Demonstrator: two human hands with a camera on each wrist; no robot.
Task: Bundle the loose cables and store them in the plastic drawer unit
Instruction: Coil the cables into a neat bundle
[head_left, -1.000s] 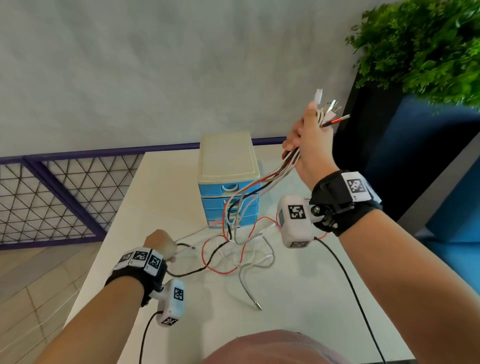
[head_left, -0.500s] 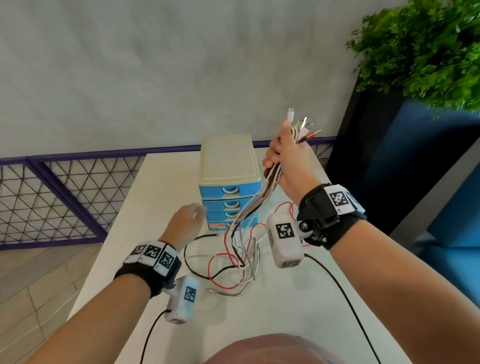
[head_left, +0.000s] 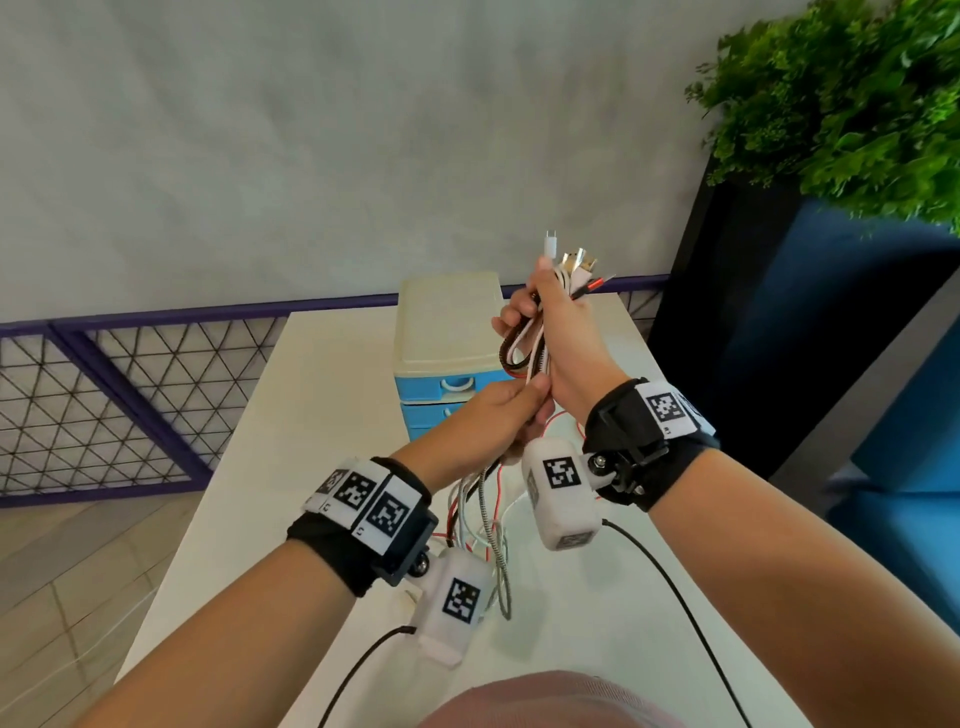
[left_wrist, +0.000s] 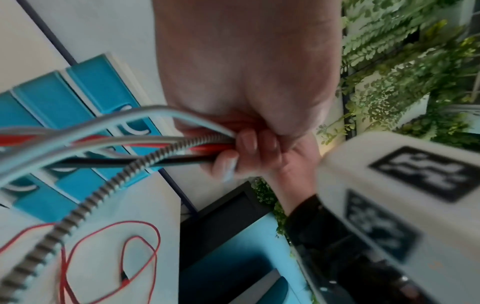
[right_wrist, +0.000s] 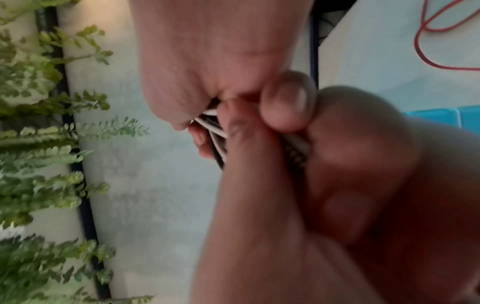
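My right hand (head_left: 558, 332) grips a bundle of red, white, black and braided cables (head_left: 524, 353) upright above the table, with the plug ends (head_left: 569, 260) sticking out above the fist. My left hand (head_left: 498, 415) holds the same cables just below it, fingers curled round them (left_wrist: 207, 144). The loose tails (head_left: 488, 519) hang down onto the white table (head_left: 322, 415). Behind the hands stands the plastic drawer unit (head_left: 447, 332), cream on top with blue drawers, all shut. In the right wrist view both hands (right_wrist: 259, 115) meet on the white strands.
A thin red wire (left_wrist: 135, 257) loops on the table beneath the hands. A purple mesh railing (head_left: 130, 395) runs along the table's far and left side. A dark planter with a green plant (head_left: 841, 98) stands to the right.
My left hand rose from the table and took hold of the cables under the right hand. The right hand came down and left, nearer the drawer unit. The tails are drawn closer together.
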